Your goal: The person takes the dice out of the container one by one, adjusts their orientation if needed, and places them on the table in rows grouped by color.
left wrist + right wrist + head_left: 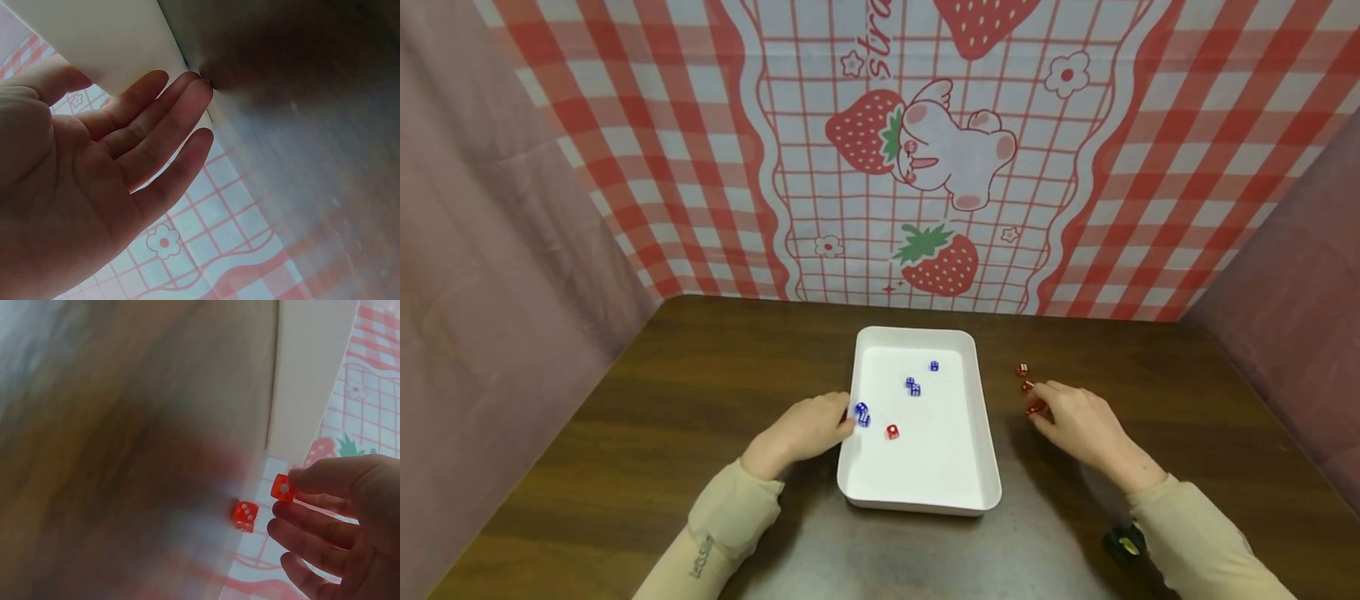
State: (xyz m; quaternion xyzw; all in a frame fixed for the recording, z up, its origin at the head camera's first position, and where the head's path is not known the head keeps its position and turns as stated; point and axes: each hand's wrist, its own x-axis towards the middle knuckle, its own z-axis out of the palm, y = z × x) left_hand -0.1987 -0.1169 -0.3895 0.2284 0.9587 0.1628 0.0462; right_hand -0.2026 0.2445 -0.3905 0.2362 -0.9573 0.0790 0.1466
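Note:
A white tray [936, 467] lies on the table with several blue dice [915, 389] and one red die [892, 432] inside. My left hand [808, 427] holds its left wall: the thumb goes over the rim, and the fingers [194, 100] lie against the outside, near the table. To the right of the tray, my right hand [1078, 421] pinches a red die [284, 487] between thumb and fingers. Another red die [245, 515] is close by that one in the right wrist view. In the head view two red dice [1022, 369] lie just beyond the right fingertips.
A small dark object with a yellow patch [1124, 544] lies beside the right sleeve. Behind the brown wooden table [737, 350] hangs a red-and-white strawberry cloth [925, 250], with pink curtains [497, 250] at both sides.

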